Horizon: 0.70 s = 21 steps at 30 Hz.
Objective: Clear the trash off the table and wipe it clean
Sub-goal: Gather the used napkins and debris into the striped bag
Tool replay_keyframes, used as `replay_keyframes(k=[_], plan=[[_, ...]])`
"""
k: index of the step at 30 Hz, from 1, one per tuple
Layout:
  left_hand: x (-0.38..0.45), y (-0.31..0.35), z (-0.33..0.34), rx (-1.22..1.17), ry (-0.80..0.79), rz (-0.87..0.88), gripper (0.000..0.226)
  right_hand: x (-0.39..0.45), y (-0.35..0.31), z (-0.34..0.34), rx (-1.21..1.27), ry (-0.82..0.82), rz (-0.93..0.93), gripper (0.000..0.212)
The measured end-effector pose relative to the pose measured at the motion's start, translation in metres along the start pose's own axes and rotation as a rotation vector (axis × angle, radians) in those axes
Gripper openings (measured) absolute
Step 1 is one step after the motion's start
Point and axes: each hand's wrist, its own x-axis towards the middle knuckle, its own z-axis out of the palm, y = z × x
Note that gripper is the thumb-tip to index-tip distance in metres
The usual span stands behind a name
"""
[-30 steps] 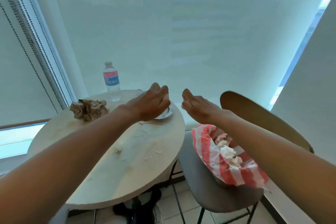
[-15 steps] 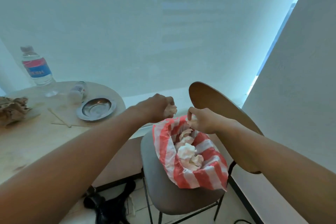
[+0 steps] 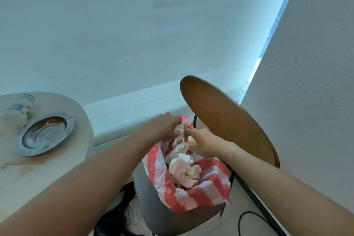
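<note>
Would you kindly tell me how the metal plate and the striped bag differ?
The metal plate is rigid, grey and lies flat on the table; the striped bag is soft, red-and-white and sits crumpled on the chair. The plate looks bare; the bag holds crumpled tissues.

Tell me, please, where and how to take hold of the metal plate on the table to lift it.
Grip the metal plate by its wide flat rim, at the edge nearest the table's border, coming from the chair side. The plate lies flat and shallow, so a thumb on top and fingers slid beneath the rim should hold; small items crowd its far left side.
</note>
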Motion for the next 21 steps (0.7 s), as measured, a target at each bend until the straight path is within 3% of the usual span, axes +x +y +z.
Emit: replay_keyframes(k=[11, 15, 21], plan=[[0.053, -0.018, 0.038, 0.067, -0.245, 0.086, 0.042, 0.021, 0.010, 0.012, 0.037, -0.057, 0.161, 0.045], [0.052, -0.027, 0.029, 0.092, -0.207, 0.095, 0.041, 0.021, 0.003, 0.010, -0.026, 0.011, 0.123, 0.038], [0.027, -0.036, -0.006, 0.112, -0.076, 0.116, 0.040, 0.011, -0.015, -0.006, -0.166, 0.105, 0.077, 0.046]])
